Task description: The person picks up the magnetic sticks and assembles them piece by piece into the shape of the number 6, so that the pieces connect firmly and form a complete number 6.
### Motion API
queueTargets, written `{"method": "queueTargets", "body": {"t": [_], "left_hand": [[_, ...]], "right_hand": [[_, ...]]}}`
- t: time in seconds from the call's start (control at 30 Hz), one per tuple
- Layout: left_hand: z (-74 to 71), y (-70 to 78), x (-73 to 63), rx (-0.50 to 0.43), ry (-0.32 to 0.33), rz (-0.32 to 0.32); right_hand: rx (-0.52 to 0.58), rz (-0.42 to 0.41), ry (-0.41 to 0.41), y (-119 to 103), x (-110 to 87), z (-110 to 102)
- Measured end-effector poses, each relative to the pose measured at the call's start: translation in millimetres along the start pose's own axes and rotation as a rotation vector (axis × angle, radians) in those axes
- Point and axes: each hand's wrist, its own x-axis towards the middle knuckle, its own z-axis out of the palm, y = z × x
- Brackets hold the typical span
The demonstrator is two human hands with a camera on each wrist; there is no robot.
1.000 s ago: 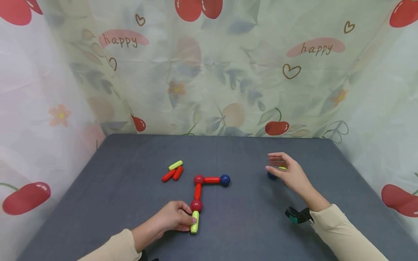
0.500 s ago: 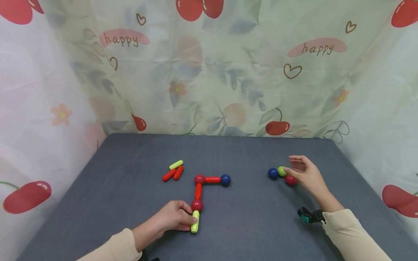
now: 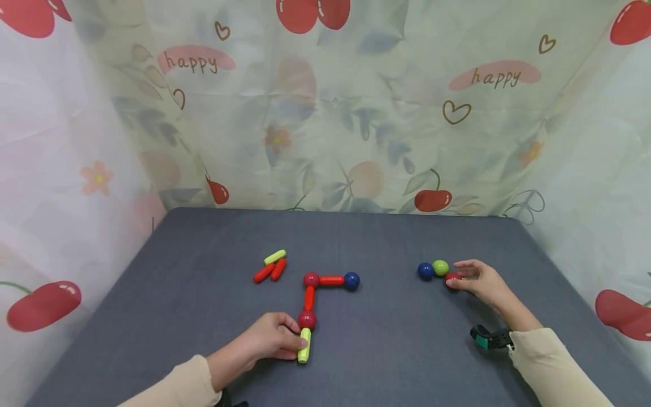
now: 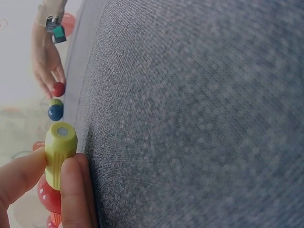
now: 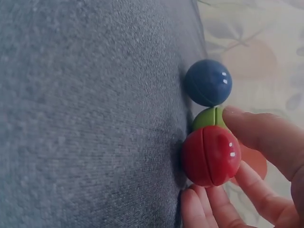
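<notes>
My left hand (image 3: 277, 337) pinches a yellow-green ribbed rod (image 4: 61, 154) between thumb and fingers. One end of that rod meets a red ball (image 3: 307, 320), joined by a red rod (image 3: 309, 298) to another red ball (image 3: 311, 279). From there a second red rod (image 3: 331, 280) runs right to a blue ball (image 3: 351, 281). On the right, my right hand (image 3: 483, 285) has its thumb and fingers around a loose red ball (image 5: 211, 156). Beside it stand a green ball (image 3: 440, 268), partly hidden in the right wrist view, and another blue ball (image 5: 208, 82).
Behind the joined pieces, a loose yellow-green rod (image 3: 275, 257) lies with two red rods (image 3: 263, 273) on the dark grey tabletop (image 3: 386, 350). A printed cloth (image 3: 330, 141) hangs along the back edge and both sides.
My right hand has moved right from above the blue and green balls and come down around the loose red ball. The left hand keeps its hold on the rod.
</notes>
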Motion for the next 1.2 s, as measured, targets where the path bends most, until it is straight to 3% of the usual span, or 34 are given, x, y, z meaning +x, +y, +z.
{"method": "queueTargets", "body": {"t": [0.27,0.7,0.93,1.2], "left_hand": [[0.5,-1.7,1.2,-0.005,-0.002,0.003],[-0.1,-1.5,3.7,-0.013,-0.001,-0.001],[-2.5,0.3,9.5,-0.050,-0.014,0.049],[-3.1,10.3,22.2,-0.063,0.009,0.046]], "right_hand": [[0.013,0.069,-0.067,3.8,4.4,-5.3],[0.022,0.061,-0.073,3.6,6.9,-4.6],[0.032,0.074,-0.061,2.4,7.2,-3.3],[0.022,0.070,-0.069,3.9,9.4,-4.3]]}}
